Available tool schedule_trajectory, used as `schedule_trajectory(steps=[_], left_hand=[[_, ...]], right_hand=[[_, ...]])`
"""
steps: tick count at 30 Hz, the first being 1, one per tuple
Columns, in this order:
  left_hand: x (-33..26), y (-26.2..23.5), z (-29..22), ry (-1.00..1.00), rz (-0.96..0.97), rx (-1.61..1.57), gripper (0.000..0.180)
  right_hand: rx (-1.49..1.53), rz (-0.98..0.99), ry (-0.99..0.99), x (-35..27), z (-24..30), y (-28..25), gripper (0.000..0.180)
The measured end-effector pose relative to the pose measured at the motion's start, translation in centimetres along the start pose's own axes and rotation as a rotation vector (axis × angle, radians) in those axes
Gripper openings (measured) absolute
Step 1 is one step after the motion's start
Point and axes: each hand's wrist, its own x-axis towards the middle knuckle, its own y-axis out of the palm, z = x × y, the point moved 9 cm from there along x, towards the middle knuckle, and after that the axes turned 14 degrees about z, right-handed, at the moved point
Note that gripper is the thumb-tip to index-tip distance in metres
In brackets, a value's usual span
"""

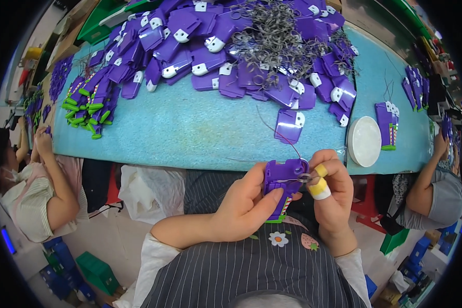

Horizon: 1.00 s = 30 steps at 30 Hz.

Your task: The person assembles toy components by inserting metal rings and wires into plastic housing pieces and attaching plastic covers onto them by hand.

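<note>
The left hand (244, 203) grips a purple plastic piece (282, 182) above the lap. The right hand (333, 192), its fingertips taped yellow, pinches a small metal ring (304, 178) against the piece's top corner. Beyond lies the blue counter (190, 133), heaped with purple pieces (200, 46) and metal rings (274, 36).

A dark pinstriped apron (251, 272) with small flower and strawberry patches covers white sleeves (151, 256). Yellow and white tape wraps two fingers (319, 186) of the right hand (333, 197).

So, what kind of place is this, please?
Probably a small factory assembly line. A long blue table carries a heap of identical purple plastic parts and grey metal rings, and other workers sit alongside.
</note>
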Motion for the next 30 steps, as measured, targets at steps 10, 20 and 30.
schedule_trajectory(steps=[10, 20, 30], left_hand=[[-0.4, -0.8, 0.6, -0.140, 0.077, 0.148, 0.032], [-0.7, 2.1, 0.4, -0.137, 0.520, 0.296, 0.028], [-3.8, -0.9, 2.3, -0.196, -0.055, -0.268, 0.037]], right_hand=[[-0.004, -0.006, 0.268, -0.1, -1.1, -0.5, 0.017], [0.738, 0.741, 0.643, -0.9, -4.3, 3.7, 0.024], [-1.184, 0.010, 0.184, 6.2, -1.7, -2.3, 0.050]])
